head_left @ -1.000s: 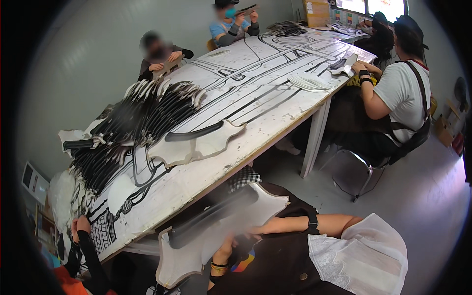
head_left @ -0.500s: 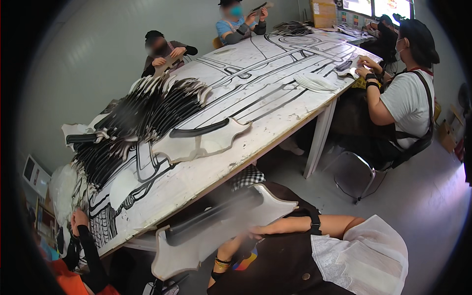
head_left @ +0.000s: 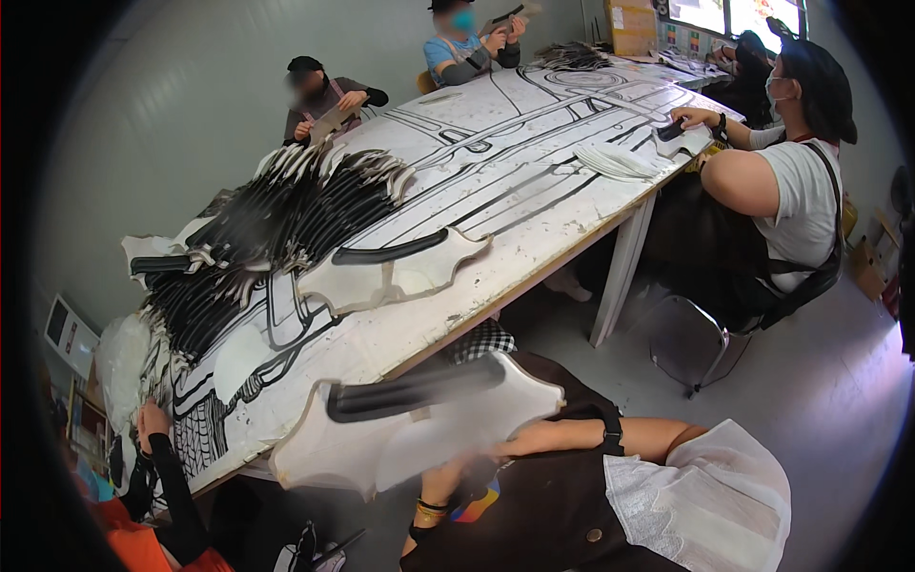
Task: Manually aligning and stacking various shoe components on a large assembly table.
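In front of me, below the table edge, I hold a cream-coloured shaped panel (head_left: 329, 439) with wavy cut edges. A black padded strip (head_left: 415, 394) runs along its upper side. My left hand (head_left: 450, 477) is at its lower edge, fingers partly hidden and blurred. My right hand (head_left: 510, 444) is closed at the lower right part of the same panel, its fingertips blurred. On the table edge beyond lies a similar panel (head_left: 386, 278) with a black strip. A large overlapping stack of such black-stripped pieces (head_left: 305, 205) lies behind it.
The long white table (head_left: 534, 234) has black line drawings. A pile of thin white pieces (head_left: 615, 162) lies farther along it. Co-workers sit round the table; one in a white shirt (head_left: 810, 191) is at the right, and an orange-clad person (head_left: 152, 534) at the lower left.
The panel in my hands has turned, its left end rising and shifting left. At the right, the co-worker's raised hands have parted, and one now reaches onto a black piece on the table.
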Demonstrator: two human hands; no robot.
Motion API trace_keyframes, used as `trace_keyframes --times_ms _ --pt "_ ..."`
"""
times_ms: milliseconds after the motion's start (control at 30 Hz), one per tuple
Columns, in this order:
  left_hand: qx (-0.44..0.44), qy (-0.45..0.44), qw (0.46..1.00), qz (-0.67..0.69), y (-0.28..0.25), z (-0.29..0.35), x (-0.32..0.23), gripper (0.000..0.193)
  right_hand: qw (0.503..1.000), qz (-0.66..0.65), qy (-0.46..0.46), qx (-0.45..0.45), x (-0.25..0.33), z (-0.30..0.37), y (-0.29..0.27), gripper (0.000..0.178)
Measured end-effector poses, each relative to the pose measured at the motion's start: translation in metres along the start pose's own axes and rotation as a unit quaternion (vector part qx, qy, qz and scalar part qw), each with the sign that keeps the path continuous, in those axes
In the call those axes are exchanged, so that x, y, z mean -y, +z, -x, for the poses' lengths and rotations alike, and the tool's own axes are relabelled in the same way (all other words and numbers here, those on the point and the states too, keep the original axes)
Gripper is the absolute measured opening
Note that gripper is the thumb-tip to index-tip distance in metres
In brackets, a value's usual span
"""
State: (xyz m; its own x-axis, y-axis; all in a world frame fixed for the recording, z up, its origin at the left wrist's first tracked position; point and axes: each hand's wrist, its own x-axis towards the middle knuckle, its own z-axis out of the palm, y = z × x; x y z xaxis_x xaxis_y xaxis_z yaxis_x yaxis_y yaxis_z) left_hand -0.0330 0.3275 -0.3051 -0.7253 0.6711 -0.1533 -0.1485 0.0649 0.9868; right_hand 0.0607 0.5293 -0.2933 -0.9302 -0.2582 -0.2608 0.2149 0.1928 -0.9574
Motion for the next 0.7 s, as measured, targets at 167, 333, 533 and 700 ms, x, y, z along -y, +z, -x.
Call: trace_keyframes --times_ms 167,333,533,700 --pt "-0.026 0.091 0.995 -0.045 0.001 -0.007 0.007 0.016 0.991 0.045 -0.088 -0.085 -0.029 -0.023 0.004 0.058" --pt "-0.098 0.133 0.986 -0.021 -0.008 -0.011 0.016 0.02 0.981 0.046 -0.1 -0.162 -0.011 -0.019 0.005 0.053" --pt "-0.168 0.158 0.973 -0.019 -0.005 -0.009 0.007 0.031 0.959 0.01 -0.165 -0.228 -0.011 -0.017 0.002 0.044" --pt "-0.163 0.118 0.977 0.065 -0.006 -0.011 0.005 0.03 0.962 0.101 -0.126 -0.22 -0.01 -0.01 0.005 0.047"
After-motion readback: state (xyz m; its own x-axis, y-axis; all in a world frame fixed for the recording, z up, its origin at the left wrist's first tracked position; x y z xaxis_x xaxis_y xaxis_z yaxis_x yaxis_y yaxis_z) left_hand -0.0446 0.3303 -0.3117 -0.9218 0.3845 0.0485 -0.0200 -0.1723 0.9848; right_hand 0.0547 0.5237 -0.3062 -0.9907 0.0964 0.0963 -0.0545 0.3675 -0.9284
